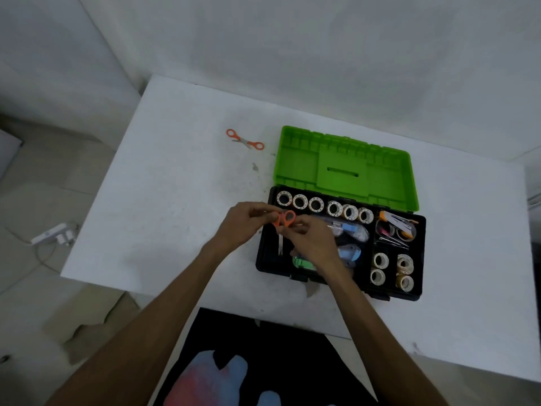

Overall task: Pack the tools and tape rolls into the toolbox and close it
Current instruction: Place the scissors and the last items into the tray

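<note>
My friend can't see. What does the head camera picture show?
Two hands, left hand and right hand, hold orange scissors over an open toolbox full of tape rolls. Its green lid lies back, and another orange pair waits on the white table.

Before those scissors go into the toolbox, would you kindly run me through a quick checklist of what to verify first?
1. Grip on the held scissors: ok, left hand and right hand both hold them at the orange handles.
2. Blades closed: cannot tell, the view is too blurred.
3. Toolbox open: ok, green lid lies fully back.
4. Room in the left compartment: cannot tell, the hands hide much of it; blue tools already lie there.
5. Tape rolls packed: ok, a row along the back, more at front right.
6. All tools packed: not ok, second scissors lie on the table.
</note>
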